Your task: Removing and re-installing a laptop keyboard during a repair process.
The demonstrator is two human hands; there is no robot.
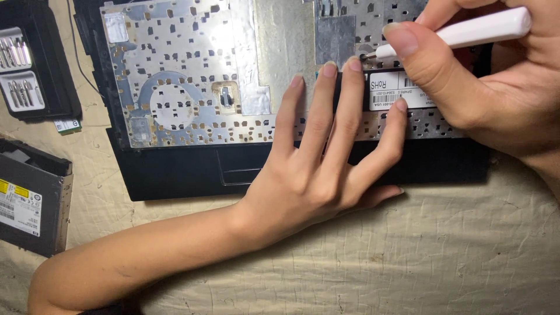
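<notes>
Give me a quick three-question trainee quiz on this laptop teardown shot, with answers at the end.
1. True or false: the left hand lies flat on the laptop base.
2. What does the right hand hold? A) white screwdriver B) pliers C) brush
3. Where is the bit case: left or right of the metal plate?

Key:
1. True, fingers spread.
2. A, the white screwdriver, tip at a screw hole beside the white label.
3. Left, above the optical drive.

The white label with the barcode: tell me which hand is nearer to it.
Left. The left hand rests flat with fingertips touching the white label. The right hand hovers just above it, holding the white screwdriver.
</notes>
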